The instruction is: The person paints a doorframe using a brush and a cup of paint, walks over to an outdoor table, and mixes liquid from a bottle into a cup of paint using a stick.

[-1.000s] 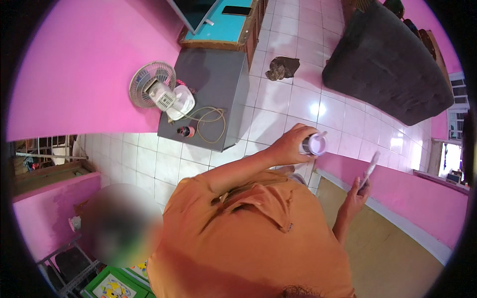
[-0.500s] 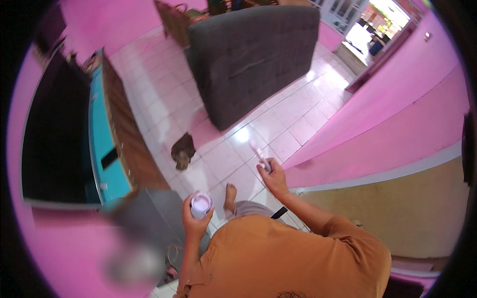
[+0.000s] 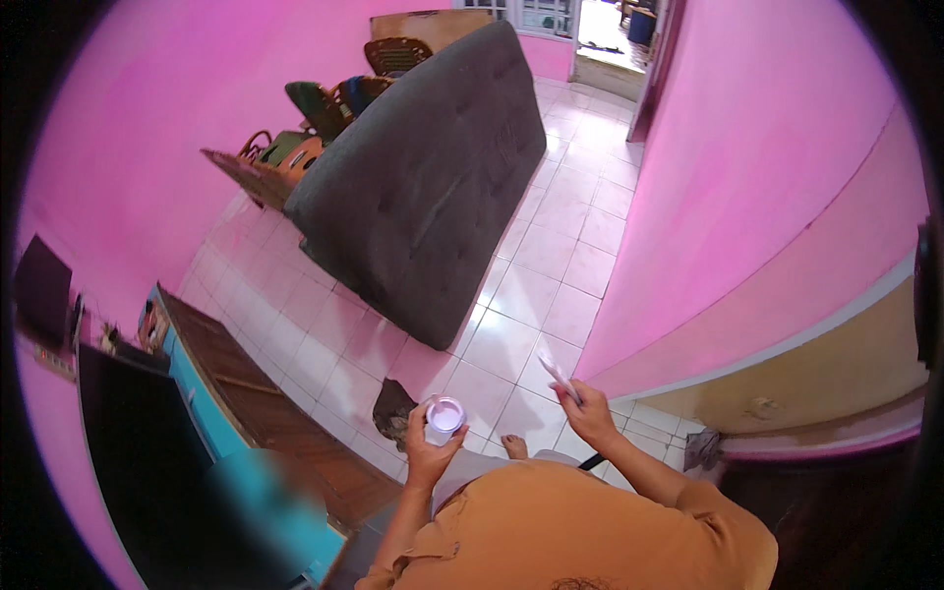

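My left hand (image 3: 427,454) is wrapped round a small open tub of pale lilac paint (image 3: 445,415), held upright in front of my body. To the right, my right hand (image 3: 588,417) grips a paintbrush (image 3: 553,368) by its handle. The brush's pale end points up and away from me, apart from the tub. Beyond the brush, on the right, rises the pink wall (image 3: 747,206); its lower part has a paler pink patch and a tan area (image 3: 787,369). The brush appears apart from the wall.
A dark grey mattress (image 3: 423,197) stands on edge ahead, with chairs (image 3: 320,108) behind it. A dark rag (image 3: 390,405) lies on the tiled floor (image 3: 526,324) near my left hand. A turquoise and brown cabinet (image 3: 246,393) and a large black screen (image 3: 128,442) stand left. An open doorway (image 3: 610,49) is far ahead.
My view has turned, so the mattress and doorway sit further left and the tan lower wall reaches less far. Both hands have shifted rightward in view, still holding tub and brush.
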The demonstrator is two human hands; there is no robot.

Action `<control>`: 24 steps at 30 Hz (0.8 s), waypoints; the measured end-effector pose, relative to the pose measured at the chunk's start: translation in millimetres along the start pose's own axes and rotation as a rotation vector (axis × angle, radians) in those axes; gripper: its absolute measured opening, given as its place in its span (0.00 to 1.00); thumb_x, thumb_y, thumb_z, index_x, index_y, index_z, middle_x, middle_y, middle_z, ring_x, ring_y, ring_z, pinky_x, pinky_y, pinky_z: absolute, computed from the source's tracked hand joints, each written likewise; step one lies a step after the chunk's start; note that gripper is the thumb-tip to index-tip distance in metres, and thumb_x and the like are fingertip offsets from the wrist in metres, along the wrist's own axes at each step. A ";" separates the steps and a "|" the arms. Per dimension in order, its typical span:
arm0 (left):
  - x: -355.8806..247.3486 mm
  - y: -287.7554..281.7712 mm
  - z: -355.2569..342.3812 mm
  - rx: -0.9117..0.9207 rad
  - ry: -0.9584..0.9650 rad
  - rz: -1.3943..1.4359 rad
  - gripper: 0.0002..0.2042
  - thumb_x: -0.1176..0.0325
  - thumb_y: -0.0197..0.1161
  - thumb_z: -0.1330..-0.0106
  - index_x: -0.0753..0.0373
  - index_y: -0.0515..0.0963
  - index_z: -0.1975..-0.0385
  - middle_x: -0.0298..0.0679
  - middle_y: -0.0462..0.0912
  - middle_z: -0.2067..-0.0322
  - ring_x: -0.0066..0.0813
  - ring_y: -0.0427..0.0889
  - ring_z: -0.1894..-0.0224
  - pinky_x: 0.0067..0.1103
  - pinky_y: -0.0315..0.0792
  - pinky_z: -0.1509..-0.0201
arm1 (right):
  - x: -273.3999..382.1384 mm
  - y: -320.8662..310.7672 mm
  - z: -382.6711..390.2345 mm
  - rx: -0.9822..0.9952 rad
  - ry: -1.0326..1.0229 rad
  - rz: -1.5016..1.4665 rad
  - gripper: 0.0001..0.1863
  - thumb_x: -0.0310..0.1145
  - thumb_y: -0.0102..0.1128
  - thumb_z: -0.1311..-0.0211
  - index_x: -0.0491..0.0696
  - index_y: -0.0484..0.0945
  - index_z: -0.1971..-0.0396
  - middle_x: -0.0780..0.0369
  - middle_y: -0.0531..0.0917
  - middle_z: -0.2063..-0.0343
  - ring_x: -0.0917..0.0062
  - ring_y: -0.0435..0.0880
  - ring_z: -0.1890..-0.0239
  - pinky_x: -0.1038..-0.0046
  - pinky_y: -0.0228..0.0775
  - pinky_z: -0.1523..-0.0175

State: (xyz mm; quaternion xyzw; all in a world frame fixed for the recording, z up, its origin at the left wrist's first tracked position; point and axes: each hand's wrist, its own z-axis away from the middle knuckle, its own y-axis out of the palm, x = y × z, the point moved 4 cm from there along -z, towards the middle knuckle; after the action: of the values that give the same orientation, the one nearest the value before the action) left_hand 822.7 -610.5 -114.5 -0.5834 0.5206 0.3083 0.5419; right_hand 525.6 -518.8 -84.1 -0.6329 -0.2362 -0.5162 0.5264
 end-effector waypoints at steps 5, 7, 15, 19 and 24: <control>-7.2 23.9 -70.5 0.316 0.032 0.085 0.32 0.71 0.81 0.50 0.64 0.75 0.43 0.44 0.80 0.46 0.36 0.81 0.45 0.28 0.74 0.41 | -28.8 -15.9 53.1 -0.392 0.098 -0.010 0.11 0.36 0.61 0.28 0.43 0.84 0.64 0.67 0.76 0.82 0.85 0.69 0.78 0.74 0.61 0.73; -0.5 38.9 -95.4 0.417 0.127 0.092 0.32 0.70 0.81 0.49 0.64 0.74 0.43 0.44 0.80 0.47 0.36 0.81 0.46 0.29 0.74 0.41 | -36.3 -13.0 82.6 -0.546 0.283 -0.010 0.14 0.38 0.60 0.27 0.43 0.82 0.68 0.70 0.75 0.82 0.87 0.67 0.78 0.76 0.60 0.73; -11.6 86.7 -161.1 0.946 0.059 0.288 0.30 0.82 0.72 0.45 0.65 0.70 0.41 0.39 0.77 0.46 0.31 0.78 0.45 0.27 0.72 0.38 | -36.4 51.0 194.7 -1.155 0.754 -0.002 0.21 0.46 0.67 0.34 0.40 0.81 0.65 0.59 0.76 0.82 0.77 0.73 0.77 0.68 0.67 0.71; 4.9 96.3 -170.5 1.187 0.115 0.301 0.31 0.85 0.70 0.39 0.70 0.64 0.36 0.47 0.74 0.41 0.35 0.76 0.41 0.29 0.72 0.36 | -6.0 110.4 251.7 -1.321 0.966 0.042 0.23 0.50 0.69 0.39 0.42 0.76 0.70 0.53 0.80 0.80 0.58 0.80 0.77 0.61 0.71 0.69; 3.2 126.1 -159.1 1.379 0.250 0.325 0.30 0.84 0.69 0.38 0.72 0.63 0.36 0.53 0.74 0.40 0.41 0.76 0.38 0.34 0.72 0.34 | 18.5 192.4 334.0 -1.543 1.204 0.224 0.19 0.43 0.67 0.38 0.43 0.73 0.69 0.52 0.80 0.76 0.53 0.81 0.73 0.55 0.71 0.66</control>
State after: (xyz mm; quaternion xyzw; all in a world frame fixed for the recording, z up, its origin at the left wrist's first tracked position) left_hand 672.3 -746.8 -121.3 -0.0542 0.7351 -0.0830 0.6707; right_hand 829.5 -283.5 -119.6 -0.4531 0.5343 -0.7120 0.0470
